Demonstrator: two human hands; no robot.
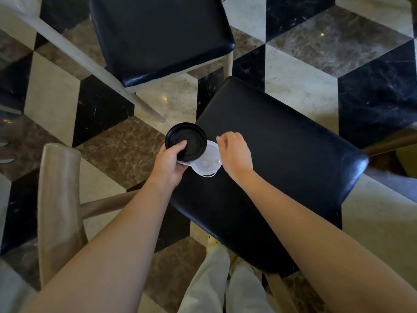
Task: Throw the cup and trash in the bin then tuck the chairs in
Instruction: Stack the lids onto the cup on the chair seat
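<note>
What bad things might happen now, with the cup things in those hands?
1. The left hand holds the black-lidded cup with the clear lid tucked under it; that lid might slip out and fall on the floor.
2. If any drink is left inside, which can't be seen, a tilt may drip onto the black chair seat.
3. The right hand holds nothing, so it isn't steadying anything.

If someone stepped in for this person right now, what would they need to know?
Left hand: holds the black-lidded cup.
Right hand: fingers pinched at the clear lid; whether it grips is unclear.
Both items hang above the near chair; a second chair stands beyond.
Done: cup picked up.
Left: no bin in view, so find it, drop cup and trash, then tuck in the chairs.
</note>
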